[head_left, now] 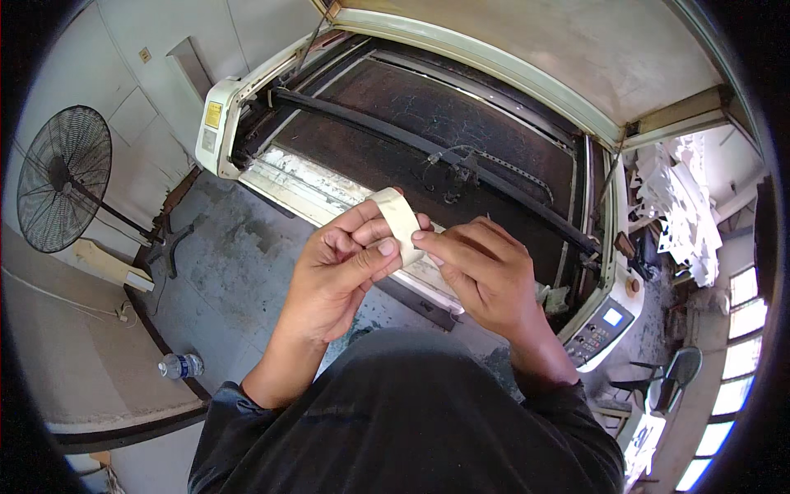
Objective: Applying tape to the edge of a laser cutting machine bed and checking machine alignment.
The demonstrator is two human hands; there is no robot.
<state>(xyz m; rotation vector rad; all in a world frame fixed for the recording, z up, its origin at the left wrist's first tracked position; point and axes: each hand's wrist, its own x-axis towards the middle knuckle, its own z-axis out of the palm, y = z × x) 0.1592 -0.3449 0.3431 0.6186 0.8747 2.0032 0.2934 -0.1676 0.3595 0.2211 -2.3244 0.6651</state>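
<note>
A cream roll of masking tape (400, 221) is held up in front of my body, its broad outer face turned toward me. My left hand (333, 267) grips it, with the thumb across the front and fingers behind and through the ring. At the roll's lower right, my right hand (490, 272) has thumb and index finger pinched together against the tape's edge. Whether a loose tape end lies between those fingertips is too small to tell. Both hands hover over the front rail of a large flatbed cutting machine (313, 193).
The machine's lid (543, 49) stands raised above a dark bed (346, 156), crossed by a black gantry beam (362, 126). A control panel (601, 329) is at the front right. Leftward stand a black fan (66, 177) and a plastic bottle (181, 365). White scraps (679, 214) pile up at right.
</note>
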